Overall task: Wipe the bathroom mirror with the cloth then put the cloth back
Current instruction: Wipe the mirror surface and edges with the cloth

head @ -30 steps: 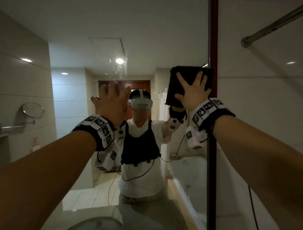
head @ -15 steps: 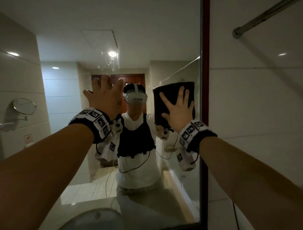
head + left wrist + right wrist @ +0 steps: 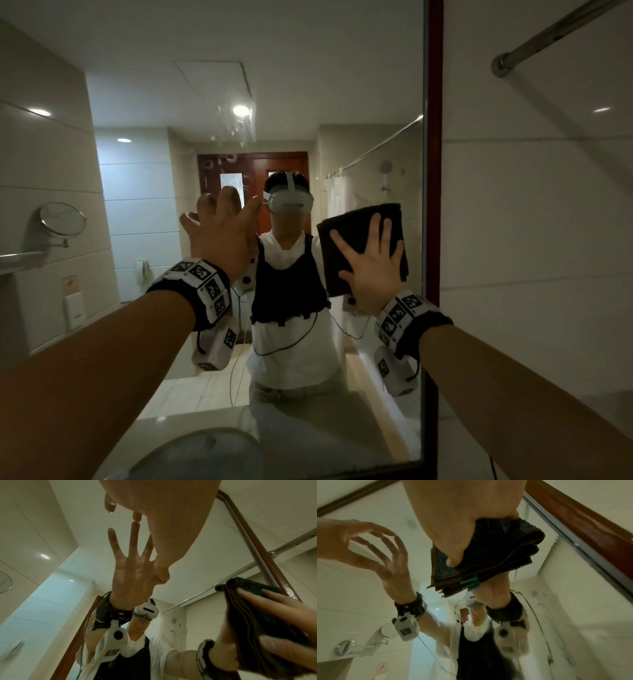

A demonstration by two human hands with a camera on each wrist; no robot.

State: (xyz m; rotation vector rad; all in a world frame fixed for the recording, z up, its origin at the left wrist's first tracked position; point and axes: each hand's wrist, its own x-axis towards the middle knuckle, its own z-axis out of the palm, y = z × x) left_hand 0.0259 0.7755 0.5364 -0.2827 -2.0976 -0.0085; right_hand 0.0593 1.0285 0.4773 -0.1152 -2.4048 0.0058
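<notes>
The bathroom mirror (image 3: 154,85) fills most of the head view, and its red-brown frame (image 3: 433,205) runs down the right side. My right hand (image 3: 373,263) presses a dark folded cloth (image 3: 356,233) flat against the glass just left of the frame, with its fingers spread straight. In the right wrist view the thumb lies on the cloth (image 3: 496,550), which carries a teal tag. My left hand (image 3: 222,233) is raised to the left, open, with its fingertips (image 3: 137,518) touching the glass and nothing in it. The cloth (image 3: 248,622) also shows at the right of the left wrist view.
Smears and droplets (image 3: 236,137) mark the glass above my left hand. A round basin (image 3: 205,452) sits at the bottom edge. A tiled wall (image 3: 531,240) and a metal rod (image 3: 548,34) lie right of the frame. A round shaving mirror (image 3: 61,219) hangs at the left.
My right hand has slid the cloth down the glass and slightly left, off the frame's edge. The left hand stays against the mirror, a little lower.
</notes>
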